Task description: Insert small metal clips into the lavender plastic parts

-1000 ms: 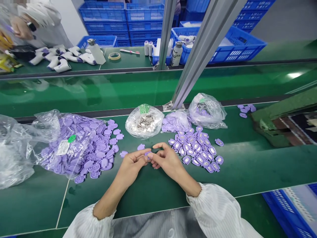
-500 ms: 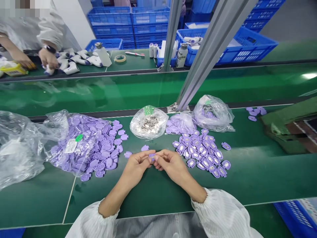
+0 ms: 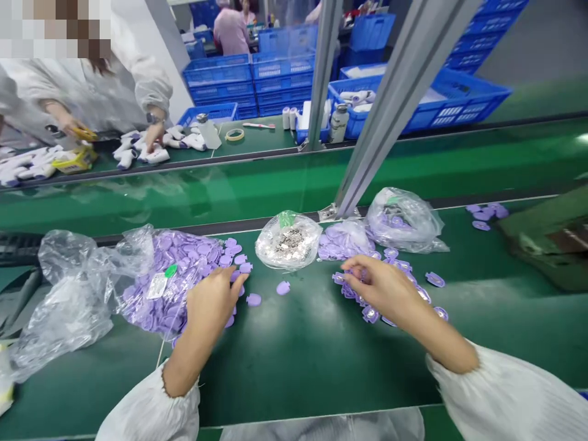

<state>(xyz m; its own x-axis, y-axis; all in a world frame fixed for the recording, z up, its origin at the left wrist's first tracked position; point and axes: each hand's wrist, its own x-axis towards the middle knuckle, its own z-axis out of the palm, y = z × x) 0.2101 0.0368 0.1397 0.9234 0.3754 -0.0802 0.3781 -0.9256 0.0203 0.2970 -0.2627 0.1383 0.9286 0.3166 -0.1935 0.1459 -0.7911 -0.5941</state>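
Note:
My left hand (image 3: 211,301) is over the right side of a heap of plain purple plastic pieces (image 3: 184,248), partly in a clear bag. Its thumb is stretched out beside the loose pieces; the other fingers are partly hidden. My right hand (image 3: 383,286) hovers at a second pile, of purple pieces with metal plates (image 3: 370,314), thumb and forefinger apart and nothing visible between them. Between the hands lie two single purple pieces, one nearer (image 3: 253,299) and one farther (image 3: 283,288). Behind them sits a clear bag of small shiny metal parts (image 3: 289,242).
Two more bags of purple pieces, one flatter (image 3: 344,239) and one rounder (image 3: 404,220), stand by the metal post (image 3: 386,110). A green machine (image 3: 542,239) is at right. Across the glass, a co-worker's hand (image 3: 155,136) touches white devices (image 3: 131,150).
My hands have parted from the small purple piece they held together. The left went to the left heap, the right to the pile with metal plates. The view has shifted.

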